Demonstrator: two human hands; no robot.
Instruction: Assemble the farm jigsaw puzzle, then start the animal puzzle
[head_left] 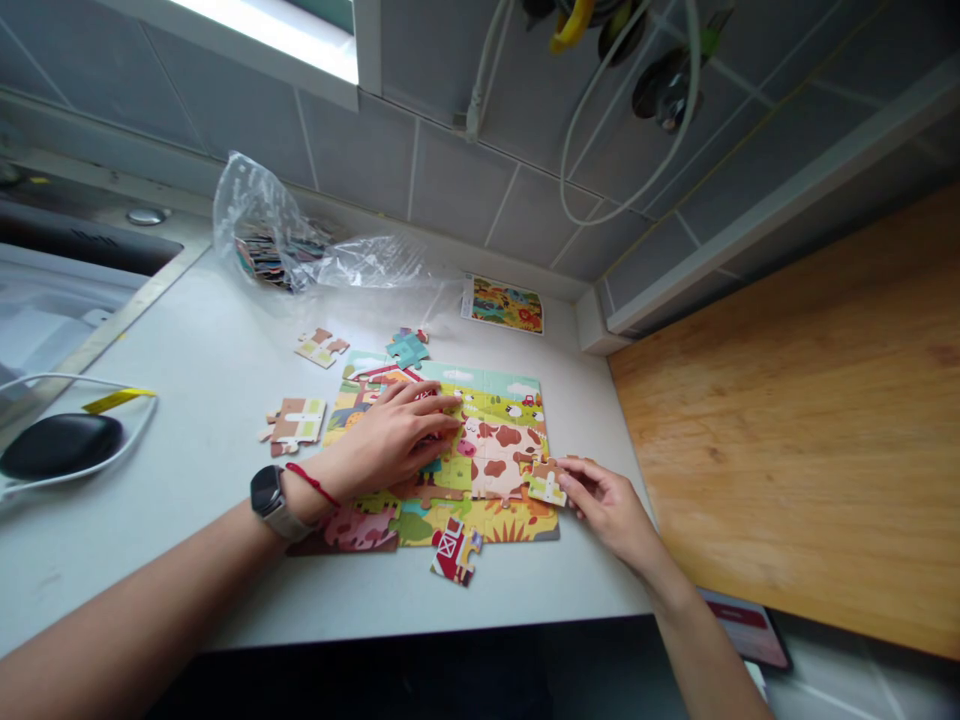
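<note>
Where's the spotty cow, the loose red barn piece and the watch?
Spotty cow (504,460), head view: on the middle of its body.
Red barn piece (454,551), head view: near the middle of its printed face.
Watch (266,490), head view: on its dark screen.

No word, number or brand can be read. On the phone (750,630) at the lower right, the red band of the screen carries a pale line, perhaps lettering, too blurred to make out. The picture card (504,305) near the wall has faint marks along its white left edge, too small to read.
</note>
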